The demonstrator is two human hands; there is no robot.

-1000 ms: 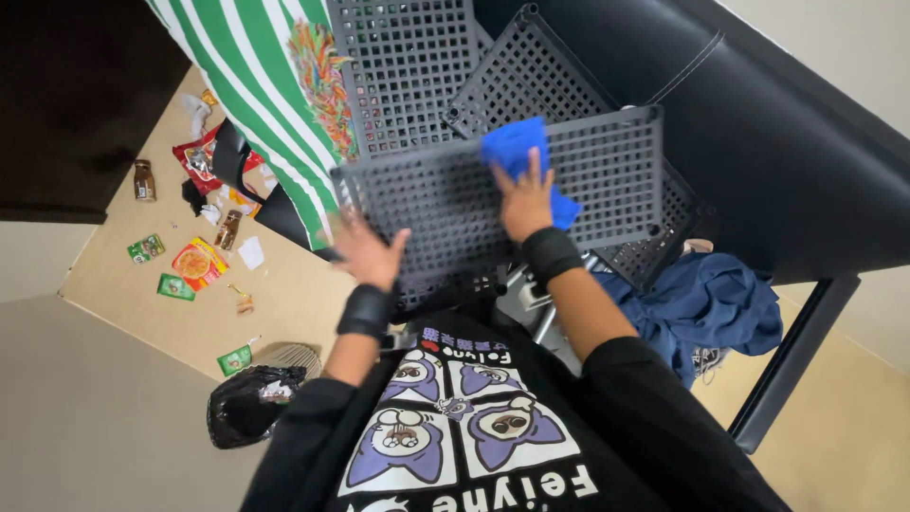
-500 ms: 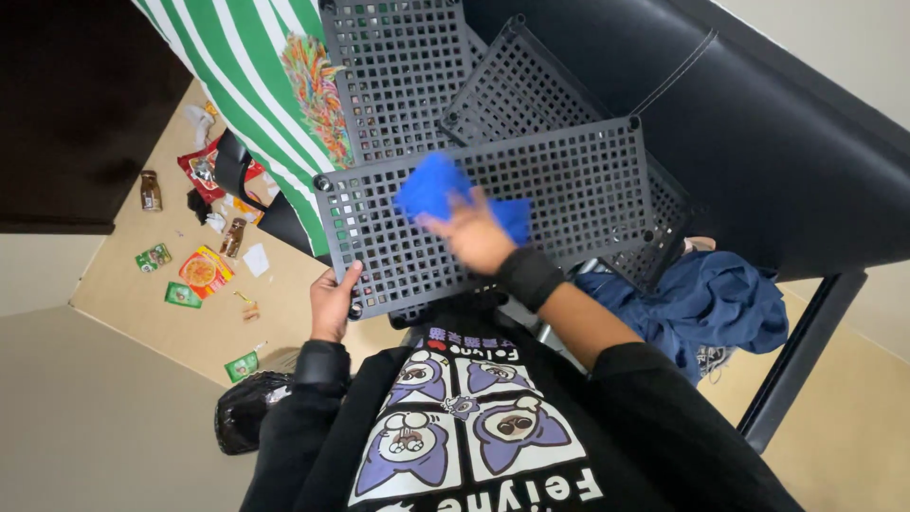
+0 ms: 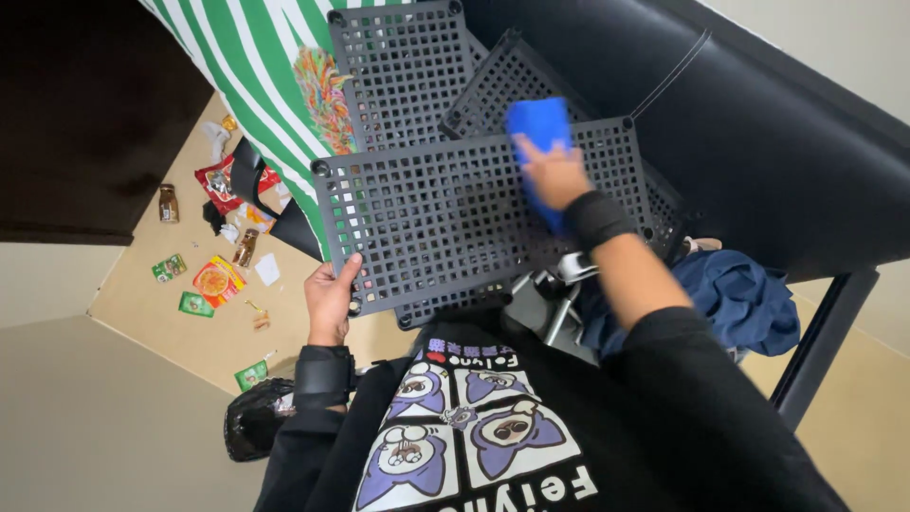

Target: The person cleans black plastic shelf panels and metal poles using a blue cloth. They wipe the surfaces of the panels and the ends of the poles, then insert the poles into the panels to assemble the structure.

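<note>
From the head camera we look down on a dark grey plastic grid panel, a flat rectangle pierced all over with small square holes and fitted with round sockets at its corners, held out in front of our chest above the floor. Our left hand grips its lower left edge, thumb curled over the rim and fingers tucked beneath. Our right hand lies flat on the panel's upper right part, fingers closed down on a bright blue cloth, soft and folded, which it presses against the grid. Both wrists wear black bands. Behind the held panel two more perforated panels of the same plastic lean against a smooth black table top, whose metal leg drops at the right. A green-and-white striped bag with a multicoloured print hangs just left of them. A crumpled navy garment lies near the leg. On the tan floor at the left lie scattered small packets: a red glossy pouch, an orange-and-yellow sachet, flat green ones, and a small brown jar. A black plastic bag sits below our left forearm.
</note>
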